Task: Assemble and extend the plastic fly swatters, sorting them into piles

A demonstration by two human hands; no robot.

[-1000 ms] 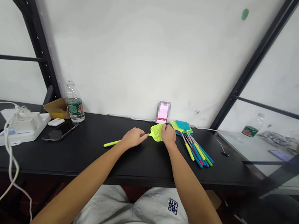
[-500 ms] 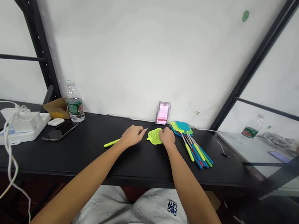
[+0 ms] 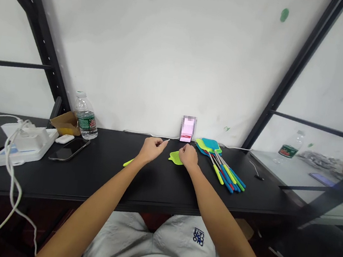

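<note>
My left hand (image 3: 151, 149) is closed around the thin metal rod of a fly swatter handle (image 3: 128, 163). The rod's pale tip pokes out past my fingers, and the lime grip end shows behind my wrist. On the right, my right hand (image 3: 189, 155) pinches a lime perforated fly swatter head (image 3: 175, 158), whose narrow neck points left toward the rod. Rod and head are apart. My fingers hide part of the head. A pile of assembled fly swatters (image 3: 218, 168), in blue, lime, red and green, lies right of my right hand.
A phone (image 3: 187, 129) with a lit screen leans on the wall. Toward the left are a water bottle (image 3: 86, 119), a cardboard box (image 3: 66, 123), a dark phone (image 3: 69, 149), a white case (image 3: 64, 139) and a power strip (image 3: 26, 149). A black frame post (image 3: 287, 76) rises right.
My left hand has risen slightly, tilting the rod up, and less of the lime grip shows. My right hand has shifted a little left and covers more of the swatter head.
</note>
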